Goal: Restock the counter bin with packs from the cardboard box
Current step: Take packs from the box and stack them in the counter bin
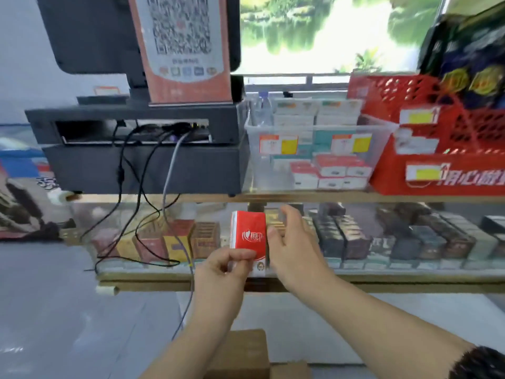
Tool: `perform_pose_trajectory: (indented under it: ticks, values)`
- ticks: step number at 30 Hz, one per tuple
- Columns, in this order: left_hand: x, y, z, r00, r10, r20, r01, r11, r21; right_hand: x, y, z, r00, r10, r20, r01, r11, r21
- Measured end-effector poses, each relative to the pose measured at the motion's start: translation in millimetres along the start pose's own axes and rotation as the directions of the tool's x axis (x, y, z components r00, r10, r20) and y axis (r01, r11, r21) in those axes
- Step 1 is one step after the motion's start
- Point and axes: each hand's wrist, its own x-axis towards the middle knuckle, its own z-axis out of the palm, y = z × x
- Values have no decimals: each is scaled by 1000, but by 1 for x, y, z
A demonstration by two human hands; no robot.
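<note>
A red and white tissue pack (248, 236) is held upright in front of the glass display case. My left hand (224, 272) pinches its lower edge between thumb and fingers. My right hand (293, 247) grips the pack's right side with curled fingers. The clear plastic counter bin (382, 129) stands on the counter above and to the right, with several red and white packs at its bottom. A corner of the cardboard box (240, 351) shows below my arms at the bottom of the view.
A black register base (147, 157) with dangling cables (131, 203) and a QR code sign (180, 47) stands left of the bin. A red basket (442, 149) sits to the bin's right. Boxed goods fill the glass case (382, 242) under the counter.
</note>
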Motion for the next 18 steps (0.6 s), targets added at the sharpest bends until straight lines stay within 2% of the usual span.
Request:
perform_pose_trajectory:
  ticks: [6, 11, 14, 18]
  values:
    - [49, 116, 24, 964, 266, 13, -266, 964, 15, 49, -75, -86, 983, -106, -150, 111, 994, 25]
    - [97, 187, 47, 929, 369, 23, -369, 929, 18, 91, -120, -135, 966, -111, -231, 114, 993, -2]
    - [125, 221, 56, 900, 425, 93, -431, 901, 56, 122, -150, -157, 960, -84, -265, 112, 990, 89]
    - [151, 246, 68, 856, 477, 200, -511, 840, 183, 156, -177, -177, 972, -27, -233, 81, 970, 228]
